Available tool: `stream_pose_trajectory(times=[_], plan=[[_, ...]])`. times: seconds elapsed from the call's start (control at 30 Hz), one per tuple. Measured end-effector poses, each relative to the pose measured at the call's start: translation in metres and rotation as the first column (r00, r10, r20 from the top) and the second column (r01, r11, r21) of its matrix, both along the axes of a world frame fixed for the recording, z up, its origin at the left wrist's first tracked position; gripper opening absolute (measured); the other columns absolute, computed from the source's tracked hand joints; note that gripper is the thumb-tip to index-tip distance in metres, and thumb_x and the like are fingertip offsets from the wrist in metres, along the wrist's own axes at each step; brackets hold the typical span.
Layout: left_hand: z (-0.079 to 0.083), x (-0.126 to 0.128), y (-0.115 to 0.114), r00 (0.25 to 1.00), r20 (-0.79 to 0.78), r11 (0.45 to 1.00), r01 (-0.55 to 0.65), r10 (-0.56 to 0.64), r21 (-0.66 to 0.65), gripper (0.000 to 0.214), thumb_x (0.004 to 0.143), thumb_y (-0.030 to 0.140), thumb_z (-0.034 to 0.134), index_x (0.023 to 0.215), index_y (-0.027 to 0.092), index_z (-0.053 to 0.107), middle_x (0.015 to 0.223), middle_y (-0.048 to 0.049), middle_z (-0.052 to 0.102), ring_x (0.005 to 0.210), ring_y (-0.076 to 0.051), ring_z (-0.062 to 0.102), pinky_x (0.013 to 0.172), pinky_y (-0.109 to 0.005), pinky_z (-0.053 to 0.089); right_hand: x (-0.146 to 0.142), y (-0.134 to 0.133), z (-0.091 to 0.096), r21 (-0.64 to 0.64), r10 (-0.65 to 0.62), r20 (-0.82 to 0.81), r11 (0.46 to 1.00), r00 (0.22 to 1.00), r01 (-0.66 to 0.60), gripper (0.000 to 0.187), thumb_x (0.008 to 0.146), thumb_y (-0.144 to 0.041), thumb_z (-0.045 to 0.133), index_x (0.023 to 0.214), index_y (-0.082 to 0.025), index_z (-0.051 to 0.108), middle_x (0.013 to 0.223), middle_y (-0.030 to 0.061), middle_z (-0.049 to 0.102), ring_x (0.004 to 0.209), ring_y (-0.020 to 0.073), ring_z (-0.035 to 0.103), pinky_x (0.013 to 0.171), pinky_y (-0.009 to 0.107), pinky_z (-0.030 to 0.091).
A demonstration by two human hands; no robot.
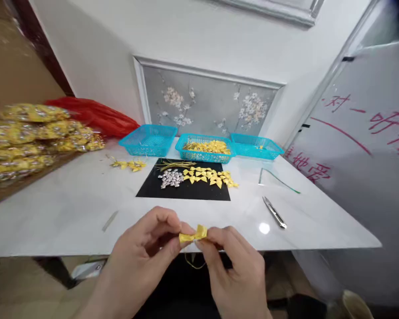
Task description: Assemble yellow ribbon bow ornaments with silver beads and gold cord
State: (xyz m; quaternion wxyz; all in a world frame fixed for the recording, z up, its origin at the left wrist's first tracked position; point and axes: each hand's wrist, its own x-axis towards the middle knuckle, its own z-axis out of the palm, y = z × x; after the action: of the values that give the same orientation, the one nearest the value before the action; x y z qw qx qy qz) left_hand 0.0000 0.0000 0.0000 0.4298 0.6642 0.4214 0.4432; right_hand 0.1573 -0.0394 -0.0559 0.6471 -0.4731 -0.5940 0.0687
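Between my two hands, just over the table's front edge, is a small yellow ribbon bow (201,232). My left hand (149,257) pinches its left end between thumb and forefinger. On the other side my right hand (232,266) pinches it near the middle and right end. A thin yellowish strand (194,266) hangs below the fingers. Beyond the hands lies a black mat (182,193) with silvery beads (170,178), several yellow bows (202,173) and a bundle of yellow-green strands (174,165).
Three blue baskets stand along the wall; the middle basket (206,157) holds many yellow pieces. Clippers (274,212) and a green-edged strip (281,180) lie at right. Yellow finished pieces (129,165) lie left of the mat. Wrapped yellow bundles (29,137) fill the far left.
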Motion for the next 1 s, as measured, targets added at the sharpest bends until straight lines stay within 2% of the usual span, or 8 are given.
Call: stream_pose_trajectory(times=[0.13,0.23,0.4,0.57,0.7,0.77,0.83,1.0], plan=[[-0.011,0.005,0.0,0.997,-0.039,0.998,-0.064,0.065,0.021,0.011,0.088,0.024,0.068,0.089,0.03,0.058,0.084,0.0056,0.084,0.083,-0.016,0.082,0.071,-0.019,0.064,-0.006,-0.011,0.001,-0.123,-0.047,-0.01,0.991,0.999,0.046,0.015,0.102,-0.018,0.058,0.114,-0.025,0.065,0.087,0.0006,0.078,0.071,0.0165,0.077,0.066,0.021,0.06],[-0.018,0.004,0.004,0.993,-0.088,0.996,-0.071,0.075,0.051,0.014,0.089,0.029,0.067,0.093,0.03,0.053,0.084,0.0037,0.086,0.079,-0.019,0.083,0.069,-0.023,0.064,-0.001,-0.013,0.005,-0.13,-0.024,0.073,0.991,0.997,0.033,0.022,0.106,-0.019,0.051,0.123,-0.026,0.063,0.09,0.001,0.08,0.07,0.0173,0.078,0.063,0.023,0.059],[-0.024,0.001,0.012,0.983,-0.17,0.994,-0.051,0.068,0.101,0.016,0.091,0.028,0.061,0.099,0.032,0.047,0.083,0.0049,0.087,0.068,-0.017,0.079,0.06,-0.024,0.058,0.026,-0.001,0.027,0.002,-0.081,0.29,0.997,0.954,0.083,0.02,0.106,-0.016,0.052,0.107,-0.023,0.071,0.099,0.0056,0.075,0.09,0.0219,0.073,0.077,0.031,0.056],[-0.023,0.003,0.015,0.967,-0.235,0.986,-0.06,0.095,0.154,0.02,0.088,0.032,0.065,0.099,0.033,0.048,0.083,0.0059,0.088,0.078,-0.022,0.082,0.071,-0.029,0.058,0.031,0.017,0.044,-0.201,0.172,0.38,0.975,0.909,-0.1,0.014,0.099,-0.012,0.063,0.091,-0.022,0.07,0.09,0.0022,0.071,0.084,0.0209,0.067,0.075,0.031,0.052],[-0.021,0.005,0.018,0.981,-0.184,0.996,-0.042,0.056,0.077,0.023,0.086,0.033,0.068,0.1,0.033,0.049,0.086,0.0053,0.088,0.079,-0.023,0.081,0.077,-0.033,0.055,0.021,0.024,0.049,-0.278,0.266,0.468,0.95,0.843,-0.145,0.024,0.099,-0.007,0.051,0.085,-0.019,0.066,0.082,0.0042,0.063,0.074,0.0202,0.059,0.067,0.032,0.043],[-0.02,0.006,0.021,0.989,-0.146,1.0,-0.011,0.014,0.021,0.024,0.086,0.031,0.069,0.1,0.032,0.049,0.086,0.0044,0.088,0.078,-0.023,0.079,0.076,-0.033,0.053,0.019,0.033,0.054,-0.319,0.36,0.296,0.91,0.885,-0.264,0.025,0.094,-0.006,0.052,0.077,-0.019,0.064,0.081,0.0046,0.062,0.074,0.0194,0.054,0.069,0.032,0.041],[-0.018,0.007,0.026,0.993,-0.113,0.999,0.026,-0.029,-0.028,0.026,0.085,0.028,0.07,0.1,0.031,0.049,0.085,0.003,0.087,0.076,-0.022,0.077,0.073,-0.032,0.051,0.019,0.048,0.058,-0.306,0.444,-0.061,0.844,0.894,-0.44,0.021,0.088,-0.009,0.061,0.071,-0.02,0.062,0.081,0.0033,0.062,0.076,0.0182,0.054,0.07,0.03,0.043],[-0.014,0.001,0.043,0.992,0.018,0.977,0.124,-0.123,-0.172,0.03,0.08,0.03,0.075,0.095,0.027,0.049,0.073,0.0015,0.082,0.065,-0.018,0.07,0.064,-0.029,0.05,0.033,0.105,0.057,-0.237,0.413,-0.493,0.783,0.766,-0.575,0.023,0.095,-0.041,0.066,0.085,-0.023,0.056,0.083,-0.0015,0.065,0.065,0.0133,0.062,0.052,0.022,0.05]])
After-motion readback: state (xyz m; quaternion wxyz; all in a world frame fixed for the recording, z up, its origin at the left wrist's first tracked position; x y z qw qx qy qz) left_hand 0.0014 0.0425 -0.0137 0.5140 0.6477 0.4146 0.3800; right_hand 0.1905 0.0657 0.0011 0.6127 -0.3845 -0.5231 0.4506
